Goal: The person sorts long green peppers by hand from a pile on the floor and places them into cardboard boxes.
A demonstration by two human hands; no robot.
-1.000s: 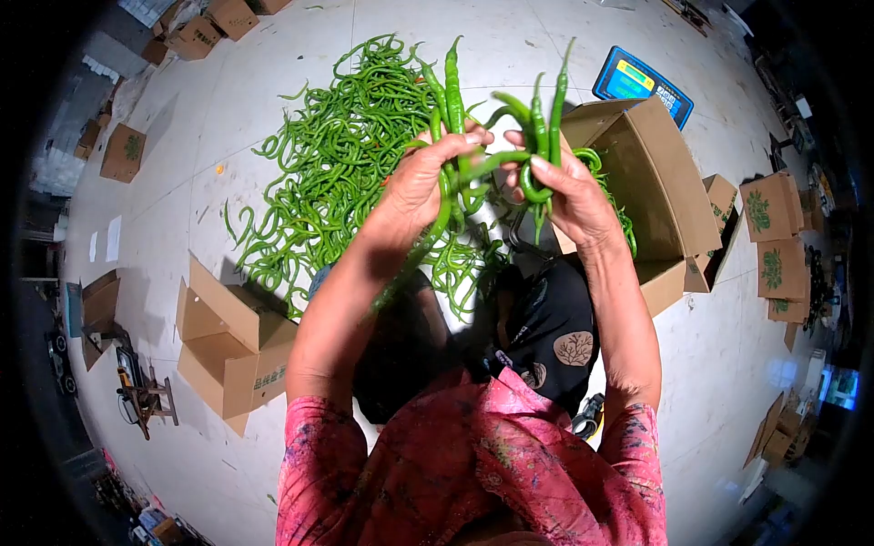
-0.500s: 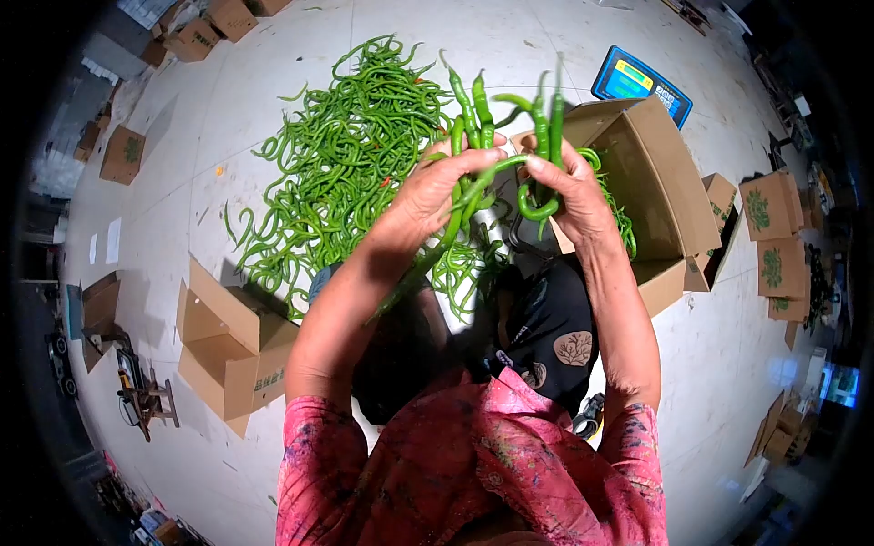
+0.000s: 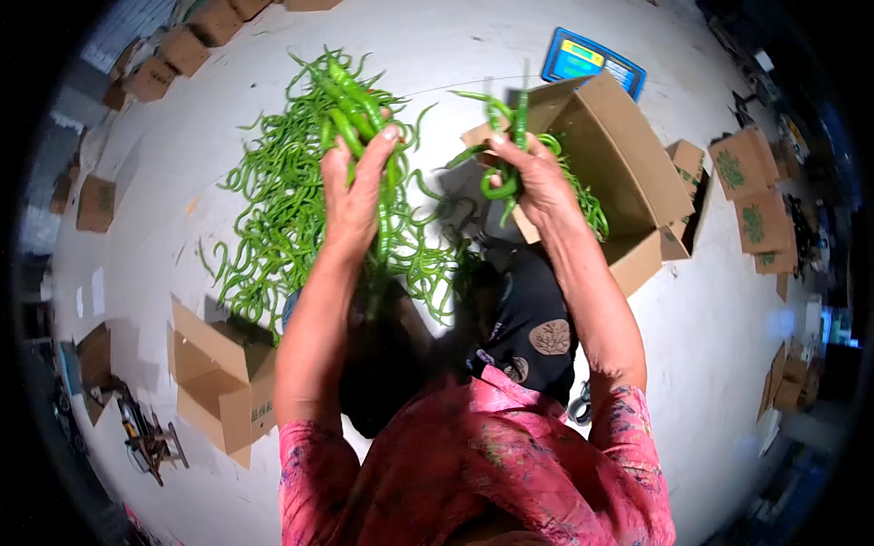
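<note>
My left hand (image 3: 357, 187) is closed around several long green chili peppers (image 3: 350, 96), which stick up past the thumb above the pile. Beneath and around it spreads a big heap of curly green chili peppers (image 3: 273, 182) on the floor. My right hand (image 3: 537, 177) grips a smaller bunch of green chili peppers (image 3: 521, 118), some straight and one curled in a hook. That hand is at the left side of an open cardboard box (image 3: 628, 155), where more green chili peppers (image 3: 587, 200) lie. The palms and some fingers of both hands are hidden.
A blue scale with a lit display (image 3: 592, 64) stands behind the box. An open cardboard carton (image 3: 214, 382) sits at the lower left. Other cartons (image 3: 751, 191) line the right side, and more boxes (image 3: 182, 50) are at the back left.
My hands have moved apart. The left one has gone left over the heap with its peppers, while the right one keeps its bunch near the box. The view has shifted slightly.
</note>
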